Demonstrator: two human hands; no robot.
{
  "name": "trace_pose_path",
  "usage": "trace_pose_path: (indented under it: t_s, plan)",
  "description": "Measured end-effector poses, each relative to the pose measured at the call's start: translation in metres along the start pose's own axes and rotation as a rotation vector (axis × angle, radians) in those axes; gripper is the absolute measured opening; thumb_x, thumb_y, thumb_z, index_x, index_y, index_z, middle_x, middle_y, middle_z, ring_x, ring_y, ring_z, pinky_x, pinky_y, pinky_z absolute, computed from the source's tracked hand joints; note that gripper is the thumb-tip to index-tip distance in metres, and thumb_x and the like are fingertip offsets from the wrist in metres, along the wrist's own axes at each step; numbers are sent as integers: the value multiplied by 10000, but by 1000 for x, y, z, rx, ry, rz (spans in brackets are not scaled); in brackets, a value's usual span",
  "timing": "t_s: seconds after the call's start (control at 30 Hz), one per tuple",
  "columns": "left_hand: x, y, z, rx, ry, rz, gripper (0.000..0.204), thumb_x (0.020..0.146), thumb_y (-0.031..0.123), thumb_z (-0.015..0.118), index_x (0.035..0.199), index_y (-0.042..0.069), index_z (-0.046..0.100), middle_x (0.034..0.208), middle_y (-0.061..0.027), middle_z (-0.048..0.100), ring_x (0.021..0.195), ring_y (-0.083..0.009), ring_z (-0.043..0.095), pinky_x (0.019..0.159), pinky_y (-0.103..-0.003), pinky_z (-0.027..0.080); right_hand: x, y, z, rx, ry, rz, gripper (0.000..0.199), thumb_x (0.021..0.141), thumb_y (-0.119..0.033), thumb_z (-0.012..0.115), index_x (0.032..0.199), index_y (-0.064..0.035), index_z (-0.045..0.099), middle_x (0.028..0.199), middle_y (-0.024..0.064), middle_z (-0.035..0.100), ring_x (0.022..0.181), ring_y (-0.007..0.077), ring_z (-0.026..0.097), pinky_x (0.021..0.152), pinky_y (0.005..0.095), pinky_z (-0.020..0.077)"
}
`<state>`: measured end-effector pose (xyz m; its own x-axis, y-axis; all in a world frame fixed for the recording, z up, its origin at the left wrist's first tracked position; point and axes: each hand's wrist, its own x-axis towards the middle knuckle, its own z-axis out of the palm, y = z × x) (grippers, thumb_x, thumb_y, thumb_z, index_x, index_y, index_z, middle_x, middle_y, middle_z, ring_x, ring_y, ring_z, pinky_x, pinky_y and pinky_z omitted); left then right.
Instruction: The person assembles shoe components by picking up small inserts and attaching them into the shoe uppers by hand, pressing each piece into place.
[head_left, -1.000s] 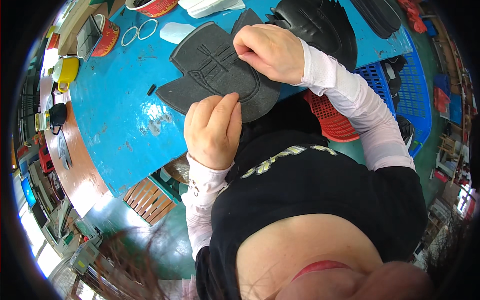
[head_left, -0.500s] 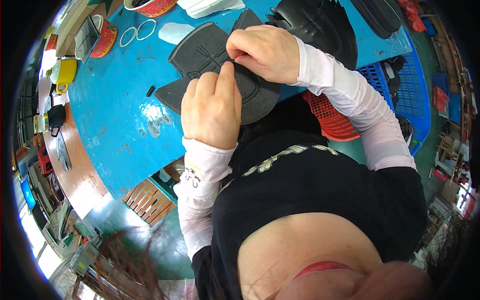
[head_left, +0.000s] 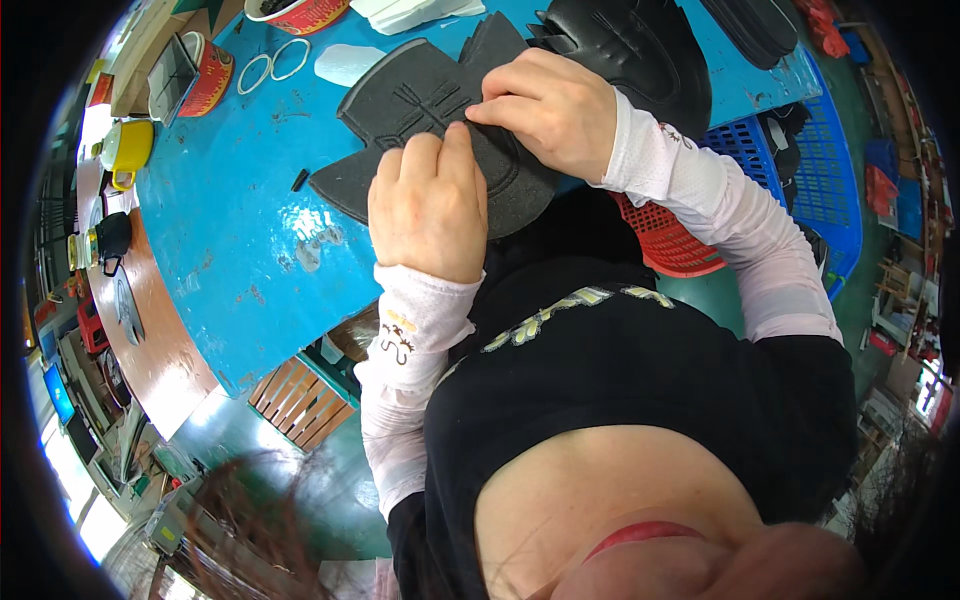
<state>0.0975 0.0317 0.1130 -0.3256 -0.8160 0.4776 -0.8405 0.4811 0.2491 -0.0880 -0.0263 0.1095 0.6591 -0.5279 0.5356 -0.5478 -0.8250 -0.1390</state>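
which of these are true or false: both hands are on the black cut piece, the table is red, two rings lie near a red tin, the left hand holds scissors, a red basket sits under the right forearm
1. Both hands are on the black cut piece. True: the left hand and right hand both press on the black cut piece.
2. The table is red. False: the table is blue.
3. Two rings lie near a red tin. True: two rings lie beside the red tin.
4. The left hand holds scissors. False: it rests flat on the piece, no tool.
5. A red basket sits under the right forearm. True: red basket.
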Motion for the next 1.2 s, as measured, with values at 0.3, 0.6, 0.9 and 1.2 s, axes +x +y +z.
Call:
trace_pose_path:
  t_s: [0.3,0.6,0.9,1.2]
  plan:
    - [-3,-4,0,-12,50,-30,286,774,58,656,1058,24,645,798,-70,548,733,-263,549,647,-370,457,-6,2,5,4,92,-10,275,727,17,684,988,-65,708,953,50,642,862,231,615,739,320,526]
    - [5,-2,-10,155,-128,60,279,790,58,654,1069,52,648,796,-70,546,724,-249,551,617,-358,452,-2,0,3,29,66,19,277,735,36,655,993,-54,699,956,74,647,887,275,617,765,342,516]
    - [-52,13,-18,-1205,189,-499,228,847,-3,708,1070,-25,662,1054,-114,627,955,-178,601,804,-271,492,-13,-73,-23,900,4,386,177,843,-8,691,1007,-14,625,960,85,659,850,179,657,728,274,509]
    - [-62,10,-13,-1353,294,-408,231,848,-52,686,1078,-34,667,1036,-117,614,875,-152,607,754,-240,510,-10,-88,-9,964,73,475,160,870,-21,649,993,-42,549,854,62,664,778,150,672,678,270,528]
